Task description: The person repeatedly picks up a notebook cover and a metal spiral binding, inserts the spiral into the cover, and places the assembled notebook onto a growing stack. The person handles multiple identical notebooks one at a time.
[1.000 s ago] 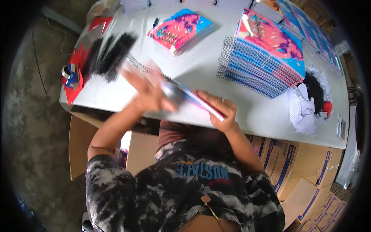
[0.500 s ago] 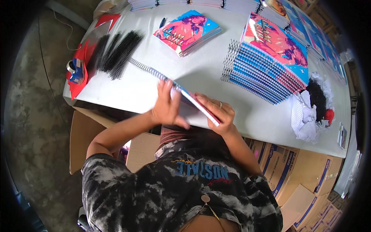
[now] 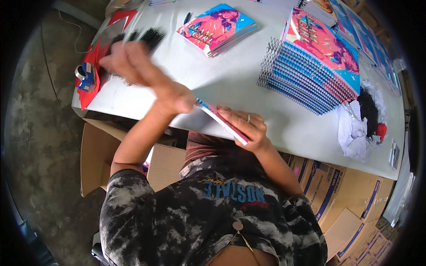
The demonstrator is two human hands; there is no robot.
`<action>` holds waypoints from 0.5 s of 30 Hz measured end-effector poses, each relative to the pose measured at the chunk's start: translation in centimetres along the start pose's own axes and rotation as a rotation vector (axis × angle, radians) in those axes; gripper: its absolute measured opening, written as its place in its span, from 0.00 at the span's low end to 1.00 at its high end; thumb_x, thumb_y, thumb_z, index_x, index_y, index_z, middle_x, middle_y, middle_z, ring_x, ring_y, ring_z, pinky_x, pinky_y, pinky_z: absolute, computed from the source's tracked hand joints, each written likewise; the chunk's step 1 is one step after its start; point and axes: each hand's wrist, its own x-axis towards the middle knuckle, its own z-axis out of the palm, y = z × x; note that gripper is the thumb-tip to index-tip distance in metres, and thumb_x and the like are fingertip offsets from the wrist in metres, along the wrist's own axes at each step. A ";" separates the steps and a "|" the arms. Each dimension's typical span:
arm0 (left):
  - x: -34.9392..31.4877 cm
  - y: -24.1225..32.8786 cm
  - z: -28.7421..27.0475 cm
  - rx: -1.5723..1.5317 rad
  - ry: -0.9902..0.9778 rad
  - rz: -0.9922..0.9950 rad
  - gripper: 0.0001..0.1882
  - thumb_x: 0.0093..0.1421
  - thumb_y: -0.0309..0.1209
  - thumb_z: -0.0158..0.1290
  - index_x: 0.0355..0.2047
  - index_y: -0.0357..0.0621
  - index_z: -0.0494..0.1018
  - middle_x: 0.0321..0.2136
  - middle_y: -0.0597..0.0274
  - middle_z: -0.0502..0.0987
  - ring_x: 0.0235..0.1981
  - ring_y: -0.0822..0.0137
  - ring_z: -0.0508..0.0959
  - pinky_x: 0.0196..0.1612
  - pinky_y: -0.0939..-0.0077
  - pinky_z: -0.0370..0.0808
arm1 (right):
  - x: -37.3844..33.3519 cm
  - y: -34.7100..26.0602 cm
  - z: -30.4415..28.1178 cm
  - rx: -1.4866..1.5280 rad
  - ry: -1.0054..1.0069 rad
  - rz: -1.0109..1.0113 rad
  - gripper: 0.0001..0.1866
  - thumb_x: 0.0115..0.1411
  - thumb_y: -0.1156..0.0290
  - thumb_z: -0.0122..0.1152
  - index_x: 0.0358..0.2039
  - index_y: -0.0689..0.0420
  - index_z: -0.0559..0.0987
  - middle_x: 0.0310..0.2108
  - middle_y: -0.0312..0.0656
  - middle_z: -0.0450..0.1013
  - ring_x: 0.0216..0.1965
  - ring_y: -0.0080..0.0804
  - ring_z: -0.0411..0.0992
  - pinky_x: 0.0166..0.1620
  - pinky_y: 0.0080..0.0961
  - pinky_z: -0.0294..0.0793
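The right hand point(image 3: 250, 128) pinches a thin notebook point(image 3: 217, 119), tilted on edge over the table's point(image 3: 286, 133) near side. It looks light, fairly stiff, perhaps slippery; gripping the covers flat, off the pale edge, seems best. Beyond its far end, the left hand point(image 3: 151, 73) has fingers stretched, thumb apart; blur hides whether it touches anything. Farther off lie black coils point(image 3: 152, 39).

Person's mottled black-and-grey short-sleeved shirt point(image 3: 177, 217), blue and red chest lettering point(image 3: 233, 190), thin necklace chain point(image 3: 245, 241), round pendant point(image 3: 238, 226), ring point(image 3: 249, 117), reddish-brown legwear point(image 3: 202, 148).
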 end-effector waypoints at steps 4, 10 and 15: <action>1.3 8.3 0.6 -0.152 -0.253 0.084 0.59 0.46 0.72 0.37 0.58 0.25 0.49 0.57 0.29 0.50 0.59 0.31 0.48 0.54 0.29 0.43 | -0.3 1.0 -0.5 -0.047 0.079 0.042 0.21 0.44 0.83 0.58 0.42 0.65 0.75 0.39 0.49 0.75 0.38 0.41 0.76 0.39 0.30 0.76; 7.3 4.4 1.6 -0.152 0.079 -0.020 0.58 0.46 0.73 0.32 0.58 0.29 0.45 0.58 0.34 0.43 0.61 0.43 0.39 0.58 0.43 0.32 | 0.0 0.3 0.0 -0.030 -0.003 0.075 0.25 0.41 0.84 0.57 0.44 0.64 0.74 0.41 0.50 0.74 0.39 0.41 0.76 0.39 0.28 0.76; 5.8 5.8 1.5 -0.164 -0.013 0.085 0.57 0.48 0.72 0.34 0.58 0.28 0.49 0.57 0.30 0.46 0.60 0.35 0.41 0.58 0.36 0.27 | 0.0 1.5 -0.7 -0.053 0.045 0.083 0.25 0.42 0.84 0.58 0.45 0.63 0.74 0.41 0.50 0.74 0.39 0.40 0.76 0.39 0.29 0.76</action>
